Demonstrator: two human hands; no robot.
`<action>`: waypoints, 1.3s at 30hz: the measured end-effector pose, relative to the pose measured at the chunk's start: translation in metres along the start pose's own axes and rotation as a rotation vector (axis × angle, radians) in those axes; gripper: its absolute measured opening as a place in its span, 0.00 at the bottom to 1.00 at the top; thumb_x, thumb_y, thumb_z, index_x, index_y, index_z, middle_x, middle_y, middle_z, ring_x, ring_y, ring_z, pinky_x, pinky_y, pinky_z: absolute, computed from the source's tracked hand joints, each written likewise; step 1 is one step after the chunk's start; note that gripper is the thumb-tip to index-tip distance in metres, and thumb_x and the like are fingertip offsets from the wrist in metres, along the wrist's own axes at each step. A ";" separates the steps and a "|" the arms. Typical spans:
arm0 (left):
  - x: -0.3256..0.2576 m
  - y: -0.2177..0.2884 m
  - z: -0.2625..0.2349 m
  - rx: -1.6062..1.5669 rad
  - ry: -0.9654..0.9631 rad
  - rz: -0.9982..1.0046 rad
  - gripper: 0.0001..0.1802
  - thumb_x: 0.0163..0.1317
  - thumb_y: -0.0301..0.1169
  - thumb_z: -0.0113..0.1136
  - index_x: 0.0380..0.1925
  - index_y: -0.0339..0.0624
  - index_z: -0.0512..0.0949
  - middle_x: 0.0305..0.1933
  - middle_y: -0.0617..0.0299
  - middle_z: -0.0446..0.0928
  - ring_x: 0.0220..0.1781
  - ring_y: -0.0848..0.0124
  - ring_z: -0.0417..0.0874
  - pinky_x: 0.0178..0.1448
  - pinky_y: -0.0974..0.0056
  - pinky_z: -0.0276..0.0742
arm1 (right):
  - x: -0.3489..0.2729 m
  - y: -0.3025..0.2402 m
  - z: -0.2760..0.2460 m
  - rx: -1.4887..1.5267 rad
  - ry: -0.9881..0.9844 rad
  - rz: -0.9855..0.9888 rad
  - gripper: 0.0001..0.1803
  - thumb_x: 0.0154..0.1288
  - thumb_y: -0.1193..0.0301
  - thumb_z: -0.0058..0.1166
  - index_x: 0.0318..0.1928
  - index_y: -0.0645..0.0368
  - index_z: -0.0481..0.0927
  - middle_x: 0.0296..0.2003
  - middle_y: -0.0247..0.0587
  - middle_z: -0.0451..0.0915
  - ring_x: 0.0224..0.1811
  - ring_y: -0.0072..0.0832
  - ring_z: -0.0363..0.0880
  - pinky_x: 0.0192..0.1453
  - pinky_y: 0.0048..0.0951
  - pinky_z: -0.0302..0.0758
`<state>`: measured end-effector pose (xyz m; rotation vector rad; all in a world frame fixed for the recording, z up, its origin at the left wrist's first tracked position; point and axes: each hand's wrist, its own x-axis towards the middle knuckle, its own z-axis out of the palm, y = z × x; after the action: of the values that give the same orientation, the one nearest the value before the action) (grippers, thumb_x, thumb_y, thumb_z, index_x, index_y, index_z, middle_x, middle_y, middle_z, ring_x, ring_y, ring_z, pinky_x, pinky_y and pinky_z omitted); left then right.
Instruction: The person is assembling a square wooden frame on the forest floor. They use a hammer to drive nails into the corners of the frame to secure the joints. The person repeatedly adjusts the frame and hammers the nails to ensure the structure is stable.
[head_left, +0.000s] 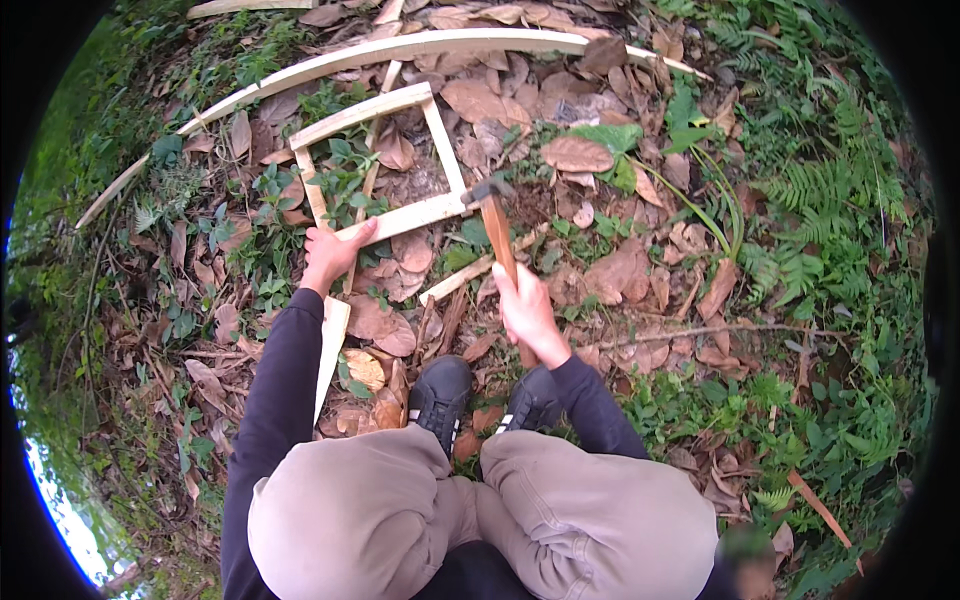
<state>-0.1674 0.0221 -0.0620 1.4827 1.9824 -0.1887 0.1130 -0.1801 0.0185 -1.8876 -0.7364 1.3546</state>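
Observation:
A four-sided frame of pale wooden strips [412, 217] lies on the leaf-covered ground ahead of me. My left hand [332, 250] is closed round its near left corner, with the thumb lying along the near strip. In my right hand [529, 312] is a hammer [497, 232] with a brown wooden handle and a dark metal head. The hammer's head is at the frame's near right corner; whether it touches the wood I cannot tell. Any nail at that corner is too small to make out.
A long pale wooden strip [420, 43] stretches across the ground beyond the frame. Shorter wood pieces lie nearer, one piece [332, 345] beside my left forearm and a thin stick [470, 274] between my hands. Ferns [810, 205] grow at right. My shoes [440, 392] are close by.

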 end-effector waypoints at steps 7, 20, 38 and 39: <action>-0.002 0.023 0.000 0.014 -0.044 0.010 0.83 0.38 0.83 0.64 0.66 0.09 0.49 0.69 0.20 0.60 0.72 0.36 0.68 0.74 0.47 0.67 | -0.008 0.019 0.011 0.351 0.377 -0.290 0.18 0.83 0.58 0.41 0.41 0.62 0.69 0.16 0.38 0.70 0.14 0.31 0.73 0.16 0.34 0.70; 0.005 0.004 0.000 -0.014 0.023 0.047 0.82 0.39 0.83 0.64 0.66 0.09 0.50 0.67 0.21 0.63 0.71 0.37 0.69 0.73 0.46 0.68 | 0.009 0.018 0.010 -0.389 0.091 -0.326 0.16 0.80 0.64 0.48 0.48 0.69 0.72 0.19 0.52 0.80 0.20 0.42 0.83 0.21 0.42 0.74; 0.004 0.017 -0.003 -0.017 -0.041 0.043 0.83 0.40 0.83 0.63 0.68 0.10 0.49 0.68 0.20 0.63 0.71 0.39 0.71 0.73 0.50 0.69 | 0.011 0.031 -0.005 -0.330 0.212 -0.284 0.15 0.80 0.64 0.49 0.47 0.68 0.71 0.17 0.53 0.78 0.23 0.47 0.86 0.24 0.41 0.78; 0.000 0.014 -0.003 0.022 -0.026 0.072 0.84 0.39 0.84 0.63 0.66 0.07 0.50 0.67 0.21 0.66 0.71 0.42 0.73 0.72 0.54 0.71 | 0.015 0.033 -0.003 -0.592 0.181 -0.351 0.18 0.80 0.62 0.49 0.46 0.69 0.71 0.17 0.57 0.78 0.23 0.48 0.86 0.23 0.44 0.77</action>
<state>-0.1562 0.0287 -0.0561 1.5549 1.9091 -0.1981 0.1219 -0.1892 -0.0160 -2.1460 -1.4091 0.7804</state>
